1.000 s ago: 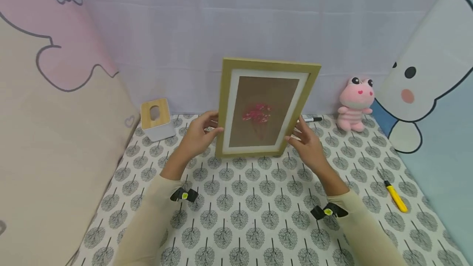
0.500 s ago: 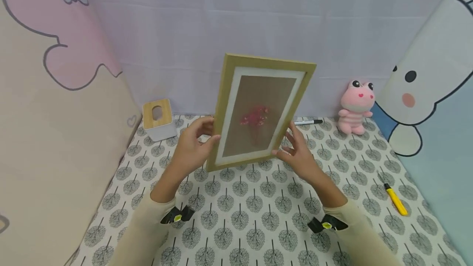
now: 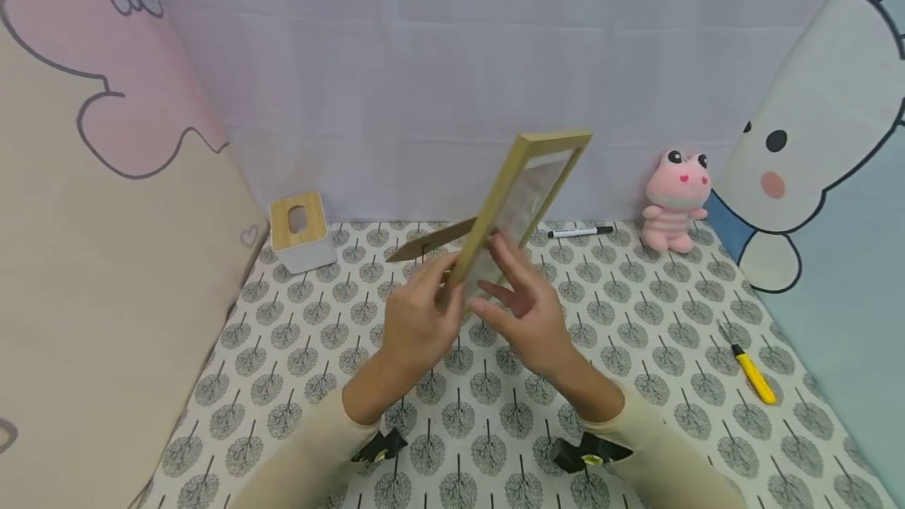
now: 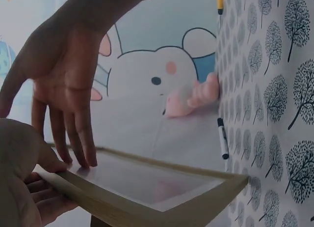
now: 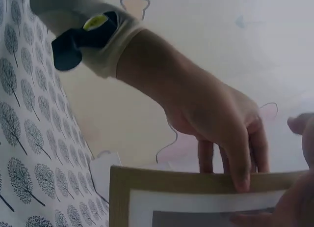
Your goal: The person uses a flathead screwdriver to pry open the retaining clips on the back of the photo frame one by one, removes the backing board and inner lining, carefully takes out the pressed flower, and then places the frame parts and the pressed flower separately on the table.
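Observation:
A picture frame (image 3: 500,191) with a light wooden rim is held tilted above the table, turned nearly edge-on in the head view. My left hand (image 3: 417,320) grips its rim, thumb on the front and fingers behind. A brown support leg (image 3: 433,242) sticks out from the back. My right hand (image 3: 530,320) is at the glazed front; in the left wrist view, straight fingertips of the right hand (image 4: 66,84) touch the glass. The right wrist view shows the white mat (image 5: 147,200) inside the rim. The picture itself is mostly washed out by glare.
At the back left stands a white tissue box with a wooden lid (image 3: 300,238). A marker (image 3: 580,232) lies behind the frame. A pink plush toy (image 3: 675,203) sits back right, and a yellow-handled tool with a thin metal tip (image 3: 753,375) lies at the right. Curtains enclose the table.
The frame has been lifted nearer and swung from facing me to nearly edge-on. My right hand has left the right edge for the front glass; my left hand keeps hold of the rim.

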A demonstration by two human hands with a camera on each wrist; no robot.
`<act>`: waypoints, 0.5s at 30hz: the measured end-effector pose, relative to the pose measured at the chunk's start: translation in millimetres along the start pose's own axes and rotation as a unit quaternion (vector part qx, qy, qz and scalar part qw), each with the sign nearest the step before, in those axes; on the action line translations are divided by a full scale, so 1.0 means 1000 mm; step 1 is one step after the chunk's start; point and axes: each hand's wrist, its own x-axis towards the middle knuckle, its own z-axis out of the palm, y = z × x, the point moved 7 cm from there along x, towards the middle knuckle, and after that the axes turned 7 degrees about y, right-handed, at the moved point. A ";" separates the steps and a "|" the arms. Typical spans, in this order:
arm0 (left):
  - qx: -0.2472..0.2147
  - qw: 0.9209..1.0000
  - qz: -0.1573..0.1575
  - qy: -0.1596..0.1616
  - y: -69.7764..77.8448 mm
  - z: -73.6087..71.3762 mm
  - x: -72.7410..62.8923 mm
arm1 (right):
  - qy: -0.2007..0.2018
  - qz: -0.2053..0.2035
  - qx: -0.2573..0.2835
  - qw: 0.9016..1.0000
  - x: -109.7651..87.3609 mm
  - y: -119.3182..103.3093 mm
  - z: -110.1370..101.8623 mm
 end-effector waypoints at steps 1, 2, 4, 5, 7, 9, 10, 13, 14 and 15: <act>0.016 1.000 0.019 0.000 0.006 0.005 -0.002 | 0.023 -0.006 0.008 1.000 -0.002 -0.001 0.000; 0.029 0.999 0.034 -0.001 0.011 0.009 -0.005 | 0.051 -0.014 0.011 0.999 -0.004 -0.002 -0.001; 0.043 0.997 0.058 -0.003 0.021 0.017 -0.008 | 0.110 -0.022 0.015 0.994 -0.006 -0.002 -0.006; 0.050 0.996 0.069 -0.003 0.025 0.020 -0.009 | 0.140 -0.022 0.017 0.990 -0.007 -0.002 -0.010; 0.060 0.995 0.083 -0.005 0.032 0.025 -0.009 | 0.185 -0.013 0.019 0.982 -0.007 0.000 -0.019; 0.064 0.994 0.089 -0.003 0.037 0.028 -0.010 | 0.218 0.003 0.020 0.976 -0.005 0.002 -0.028; 0.067 0.993 0.092 -0.002 0.039 0.030 -0.011 | 0.223 0.012 0.019 0.974 -0.004 0.003 -0.032; 0.070 0.993 0.095 -0.007 0.044 0.035 -0.014 | 0.224 0.030 0.000 0.974 0.001 0.004 -0.041; 0.071 0.993 0.093 -0.012 0.045 0.037 -0.016 | 0.222 0.035 -0.006 0.974 0.003 0.003 -0.044; 0.072 0.993 0.090 -0.021 0.046 0.039 -0.017 | 0.219 0.038 -0.015 0.975 0.004 0.003 -0.046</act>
